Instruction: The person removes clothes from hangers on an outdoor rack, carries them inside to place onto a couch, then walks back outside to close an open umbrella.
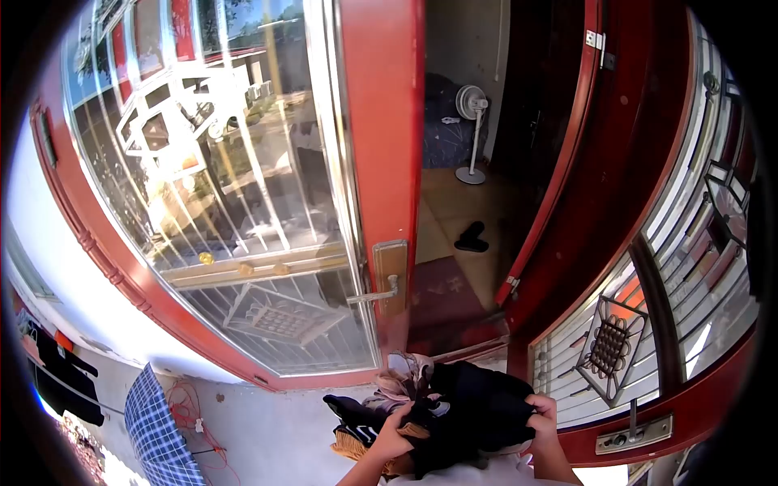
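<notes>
A bundle of clothes (482,409), mostly black with some pink-beige and brown cloth at its left side, is held in front of my body at the bottom centre. My left hand (393,436) is closed round the left part of the bundle, its fingers partly hidden in the cloth. On the right edge of the black cloth, my right hand (543,417) grips with curled fingers. Just beyond the bundle lies the sill of an open doorway (466,344).
A red-framed glass door (377,162) with a handle stands left of the doorway; another red door (709,421) is swung out at right. Inside are a white fan (472,103) and black slippers (472,237). A checked umbrella (154,429) and red cord (190,417) lie at lower left.
</notes>
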Motion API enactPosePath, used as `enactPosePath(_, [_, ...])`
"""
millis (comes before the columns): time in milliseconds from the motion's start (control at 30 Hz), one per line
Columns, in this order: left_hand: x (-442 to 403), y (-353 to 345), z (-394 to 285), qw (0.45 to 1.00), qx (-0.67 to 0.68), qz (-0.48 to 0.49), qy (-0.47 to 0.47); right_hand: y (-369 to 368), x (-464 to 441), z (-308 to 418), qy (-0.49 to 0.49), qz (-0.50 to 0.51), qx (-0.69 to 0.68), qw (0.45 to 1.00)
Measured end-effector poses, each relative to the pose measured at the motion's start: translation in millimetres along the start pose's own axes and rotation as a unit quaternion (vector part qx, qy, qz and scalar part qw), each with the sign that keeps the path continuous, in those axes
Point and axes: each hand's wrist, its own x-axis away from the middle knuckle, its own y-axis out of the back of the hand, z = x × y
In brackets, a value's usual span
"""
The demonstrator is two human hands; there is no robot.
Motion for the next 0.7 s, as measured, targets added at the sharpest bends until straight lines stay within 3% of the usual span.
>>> enactPosePath(133, [-72,-9,29,0.996,-0.062,-0.001,0.067,44,-46,-16,-0.003,-0.038,-0.019,0.999])
enactPosePath(233, [-145,-14,47,0.995,-0.069,0.049,0.058,84,-99,-46,0.014,-0.059,-0.049,0.997])
enactPosePath(400, [-265,-29,82,0.982,-0.163,0.029,0.088,141,-199,-65,0.033,-0.168,-0.042,0.984])
enactPosePath(467, [-305,-51,70,0.987,-0.139,0.031,0.079,156,-235,-39,0.014,-0.148,-0.059,0.987])
enactPosePath(500, [-323,-62,62,0.989,-0.133,0.032,0.063,182,-252,-47,0.022,-0.067,-0.033,0.997])
enactPosePath(700, [-387,-87,54,0.979,-0.187,0.076,-0.002,225,-334,-28,0.076,-0.03,-0.045,0.996])
